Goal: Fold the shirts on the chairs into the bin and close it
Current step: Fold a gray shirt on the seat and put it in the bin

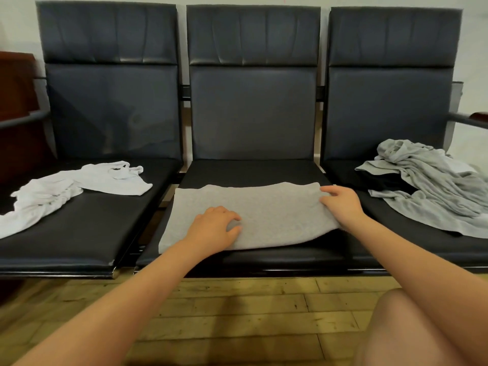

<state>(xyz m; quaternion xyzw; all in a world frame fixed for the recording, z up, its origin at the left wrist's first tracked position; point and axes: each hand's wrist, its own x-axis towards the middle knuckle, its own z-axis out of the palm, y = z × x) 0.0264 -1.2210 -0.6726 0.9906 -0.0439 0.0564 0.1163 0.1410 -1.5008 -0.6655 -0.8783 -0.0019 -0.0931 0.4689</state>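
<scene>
In the middle of the frame you have a plain light grey folded shirt, with no pattern. At the left lies a plain white shirt; at the right, a crumpled pale grey shirt. The chairs are dark blue-black, and the floor along the bottom is yellowish-brown wood planks.

Pale wall behind, scuffed wooden plank floor below.

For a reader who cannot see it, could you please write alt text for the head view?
Two hands, left hand and right hand, rest on a folded grey shirt on the middle chair. White shirt left, grey pile right.
</scene>
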